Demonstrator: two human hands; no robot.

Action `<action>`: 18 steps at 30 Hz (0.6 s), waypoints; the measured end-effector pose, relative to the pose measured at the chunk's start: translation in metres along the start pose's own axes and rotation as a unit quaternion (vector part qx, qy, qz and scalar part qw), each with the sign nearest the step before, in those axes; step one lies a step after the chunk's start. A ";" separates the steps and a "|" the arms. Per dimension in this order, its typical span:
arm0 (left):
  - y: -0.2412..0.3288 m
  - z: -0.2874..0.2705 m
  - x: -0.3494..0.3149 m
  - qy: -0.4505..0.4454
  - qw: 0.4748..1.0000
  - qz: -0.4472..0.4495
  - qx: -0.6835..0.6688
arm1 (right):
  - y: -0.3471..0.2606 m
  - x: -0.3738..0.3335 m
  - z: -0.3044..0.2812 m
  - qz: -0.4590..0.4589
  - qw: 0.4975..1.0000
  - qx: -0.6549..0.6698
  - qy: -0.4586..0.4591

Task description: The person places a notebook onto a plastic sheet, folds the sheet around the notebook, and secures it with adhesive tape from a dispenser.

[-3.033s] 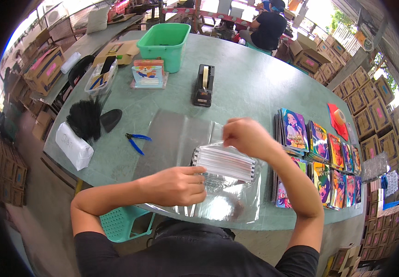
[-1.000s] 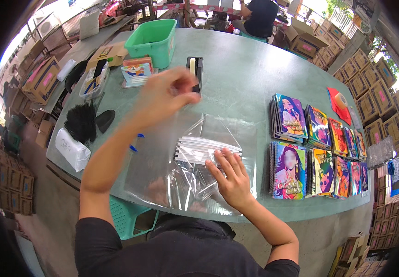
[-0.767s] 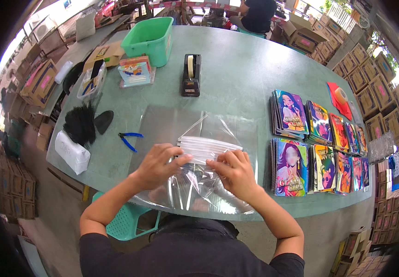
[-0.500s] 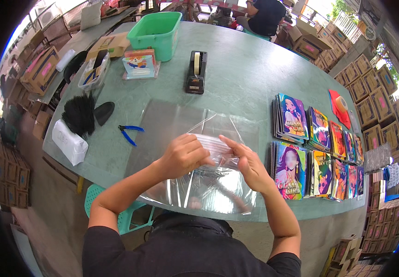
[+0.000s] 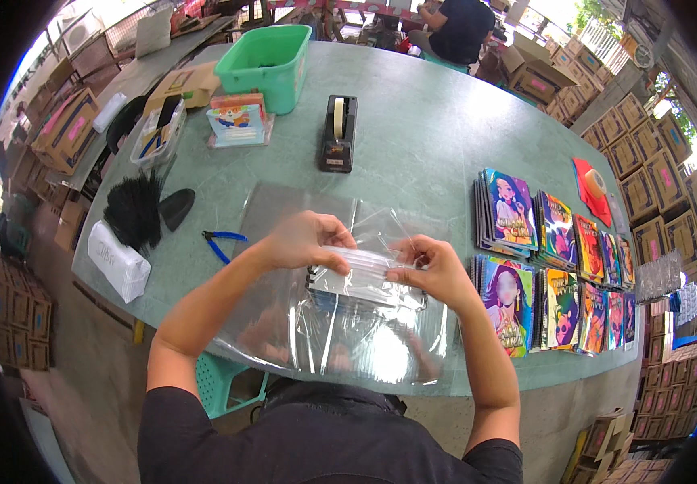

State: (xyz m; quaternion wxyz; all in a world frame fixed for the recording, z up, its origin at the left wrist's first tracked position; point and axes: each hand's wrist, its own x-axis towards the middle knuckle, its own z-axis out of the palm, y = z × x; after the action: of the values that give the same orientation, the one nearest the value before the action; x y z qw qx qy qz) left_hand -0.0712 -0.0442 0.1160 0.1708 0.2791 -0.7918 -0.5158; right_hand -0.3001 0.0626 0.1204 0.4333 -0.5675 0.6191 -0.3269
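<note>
Above the near middle of the table I hold clear plastic film [image 5: 380, 226] over a small white-faced bundle [image 5: 336, 284]; black spiral rings show at its left end. My left hand [image 5: 320, 240] pinches the film on the left, thumb along its folded edge. From the right, my right hand [image 5: 425, 264] pinches the same folded film between thumb and fingers. Beneath lie larger clear plastic sheets [image 5: 272, 214], glossy with reflections. How far the film goes around the bundle is hidden by glare.
Stacked spiral notebooks [image 5: 511, 210] with colourful covers stand at right. Ahead is a black tape dispenser [image 5: 338, 153]. Blue-handled cutters [image 5: 221, 244], a black brush [image 5: 134, 208] and a white packet [image 5: 118, 262] lie left. A green bin [image 5: 266, 77] stands at the far left; a person sits beyond the table.
My left hand has shifted from a curled hold to a pinch on the folded film. My right thumb and fingers have closed on the film, and the spiral rings have come into view.
</note>
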 end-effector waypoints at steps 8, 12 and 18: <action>0.028 0.006 -0.041 -0.058 0.851 0.335 0.401 | -0.028 -0.052 0.021 -0.257 0.873 -0.407 -0.080; -0.006 0.022 -0.057 0.009 0.832 0.414 0.370 | 0.007 -0.057 0.036 -0.286 0.909 -0.297 0.054; -0.013 0.016 -0.037 0.062 0.858 0.424 0.285 | 0.031 -0.045 0.047 -0.345 0.875 -0.301 0.157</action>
State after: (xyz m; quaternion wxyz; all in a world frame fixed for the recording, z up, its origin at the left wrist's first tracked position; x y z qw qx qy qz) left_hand -0.0473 -0.0138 0.0986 0.3347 -0.0153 -0.9336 -0.1268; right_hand -0.2710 0.1156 0.0808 -0.0015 -0.7894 0.5120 -0.3387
